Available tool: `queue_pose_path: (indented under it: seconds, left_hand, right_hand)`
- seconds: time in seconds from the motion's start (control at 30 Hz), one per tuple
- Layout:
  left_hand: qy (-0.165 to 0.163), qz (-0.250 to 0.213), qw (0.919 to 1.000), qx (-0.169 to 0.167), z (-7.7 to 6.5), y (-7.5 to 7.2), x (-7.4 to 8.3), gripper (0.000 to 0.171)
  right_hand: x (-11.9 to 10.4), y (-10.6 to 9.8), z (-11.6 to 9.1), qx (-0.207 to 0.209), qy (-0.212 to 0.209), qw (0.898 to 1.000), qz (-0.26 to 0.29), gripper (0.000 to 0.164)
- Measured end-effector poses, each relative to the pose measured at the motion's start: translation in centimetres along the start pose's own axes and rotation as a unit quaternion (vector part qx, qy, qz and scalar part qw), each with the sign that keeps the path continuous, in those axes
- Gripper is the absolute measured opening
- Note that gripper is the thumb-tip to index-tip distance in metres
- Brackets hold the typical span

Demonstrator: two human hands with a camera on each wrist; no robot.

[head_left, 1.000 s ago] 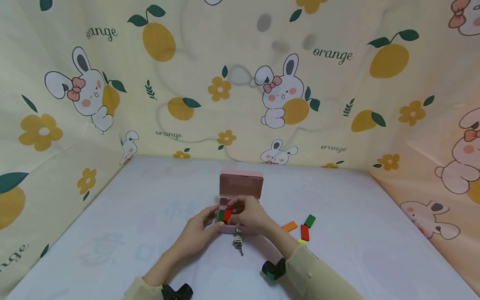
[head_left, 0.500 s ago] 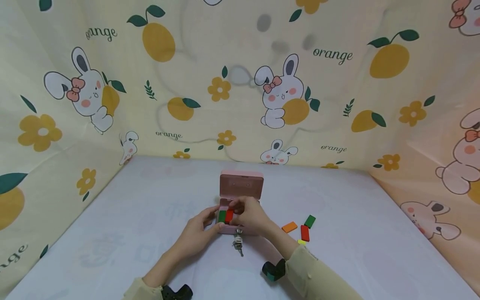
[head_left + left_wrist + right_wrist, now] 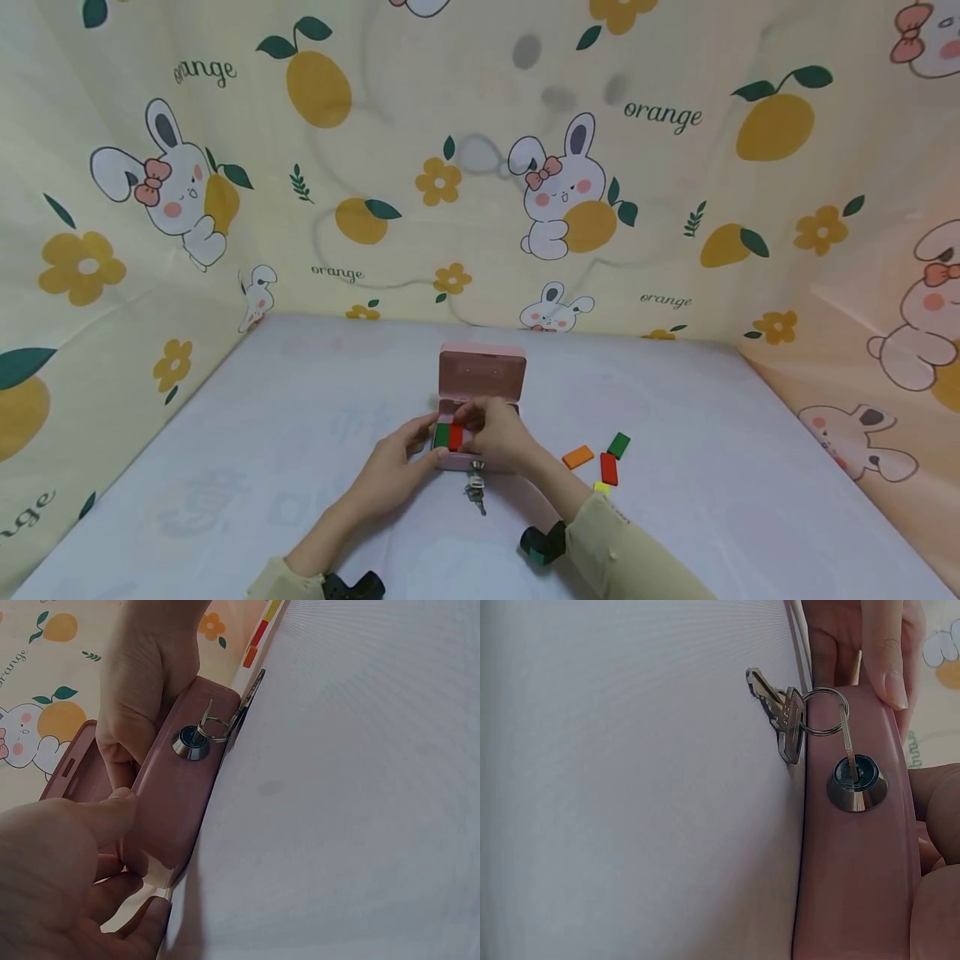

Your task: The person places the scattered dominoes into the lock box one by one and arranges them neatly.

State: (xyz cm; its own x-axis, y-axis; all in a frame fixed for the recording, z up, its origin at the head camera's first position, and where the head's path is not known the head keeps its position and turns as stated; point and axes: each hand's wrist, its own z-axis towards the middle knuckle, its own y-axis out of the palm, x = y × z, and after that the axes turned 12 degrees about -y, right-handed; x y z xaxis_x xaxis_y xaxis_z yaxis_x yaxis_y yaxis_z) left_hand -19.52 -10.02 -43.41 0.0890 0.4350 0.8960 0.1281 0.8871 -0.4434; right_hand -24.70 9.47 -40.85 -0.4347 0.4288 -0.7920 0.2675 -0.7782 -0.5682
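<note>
A small pink metal cash box [image 3: 450, 462] stands on the table with its lid [image 3: 482, 375] raised. My left hand [image 3: 390, 468] grips the box's left end, thumb on the front rim and fingers round the side. Inside, a green rectangular block [image 3: 441, 435] lies at the left with a red one [image 3: 455, 437] beside it. My right hand [image 3: 501, 435] reaches into the box, its curled thumb and fingers pinching the red block; the fingertips are partly hidden. From the front lock [image 3: 859, 784] a key sticks out, and a second key [image 3: 787, 720] hangs on its ring.
Loose blocks lie right of the box: an orange one [image 3: 578, 457], a green one [image 3: 618, 445], a red one [image 3: 609, 468] and a yellow one [image 3: 602, 487] partly behind the right sleeve. A cloth printed with rabbits and oranges [image 3: 480, 208] walls the table's back and sides.
The red block in the box, tilted one second ago, has shifted slightly and now lies flatter beside the green one. My right hand moved with it a little; the left hand kept its hold.
</note>
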Motion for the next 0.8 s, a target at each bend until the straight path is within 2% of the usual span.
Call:
queue_pose_path:
  seconds: [0.8]
  left_hand:
    - [0.011, 0.006, 0.9999, 0.002, 0.15, 0.10, -0.18, 0.056]
  right_hand:
    - [0.02, 0.29, 0.01, 0.016, 0.014, 1.000, -0.005, 0.038]
